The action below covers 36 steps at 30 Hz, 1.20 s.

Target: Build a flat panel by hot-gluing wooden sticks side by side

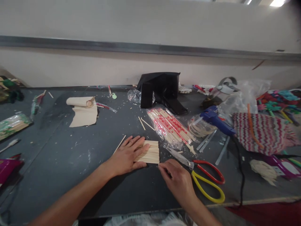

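Several pale wooden sticks [152, 152] lie side by side as a flat panel on the dark table. My left hand [128, 154] rests flat across the panel's left part, fingers spread, hiding some of it. At the panel's lower right corner is my right hand [177, 177], its thumb and index fingertips pressed together; whatever they hold, if anything, is too small to name. A single loose stick [119, 144] slants out beside my left hand. Scissors [195, 166] with one red and one yellow handle lie open just right of my right hand.
Packaged chopsticks [168, 125] lie behind the panel, near a black stand [162, 88]. At right are a blue glue gun [217, 121] with its black cord and a zigzag-patterned cloth [261, 131]. A cloth roll [81, 102] sits back left. The table's front edge [246, 201] is close.
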Motion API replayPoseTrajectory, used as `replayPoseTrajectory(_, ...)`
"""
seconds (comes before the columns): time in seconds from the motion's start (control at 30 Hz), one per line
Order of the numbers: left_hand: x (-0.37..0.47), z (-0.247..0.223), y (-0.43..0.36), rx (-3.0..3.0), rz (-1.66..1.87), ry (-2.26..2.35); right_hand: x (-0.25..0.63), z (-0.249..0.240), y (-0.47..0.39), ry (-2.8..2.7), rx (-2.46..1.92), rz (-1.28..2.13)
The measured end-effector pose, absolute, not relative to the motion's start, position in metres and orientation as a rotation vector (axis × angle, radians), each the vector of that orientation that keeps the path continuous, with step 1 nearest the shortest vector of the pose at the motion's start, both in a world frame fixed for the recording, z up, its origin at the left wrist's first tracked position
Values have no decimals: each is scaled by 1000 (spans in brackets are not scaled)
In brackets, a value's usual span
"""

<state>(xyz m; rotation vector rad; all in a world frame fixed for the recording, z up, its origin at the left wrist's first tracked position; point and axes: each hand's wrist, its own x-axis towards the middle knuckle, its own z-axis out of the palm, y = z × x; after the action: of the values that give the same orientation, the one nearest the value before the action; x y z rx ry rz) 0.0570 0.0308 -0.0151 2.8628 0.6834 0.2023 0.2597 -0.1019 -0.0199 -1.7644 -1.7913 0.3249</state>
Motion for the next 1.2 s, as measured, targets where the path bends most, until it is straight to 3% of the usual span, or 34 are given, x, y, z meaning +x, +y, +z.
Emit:
replayPoseTrajectory(0.5,58,-13,29,2876,158,711,260,-20,-104,-1781,-1854,343)
replayPoseTrajectory(0.63,57,-15,30,2871,182,722,264,-19,-102,-1783,-1902,214)
replayPoseTrajectory(0.9,56,-16,29,2875,162,722,263,-10,-76,-2136,-1664,198)
replayPoseTrajectory(1.2,57,-16,29,2770,195,710,257,-13,-73,-2161,-1629,233)
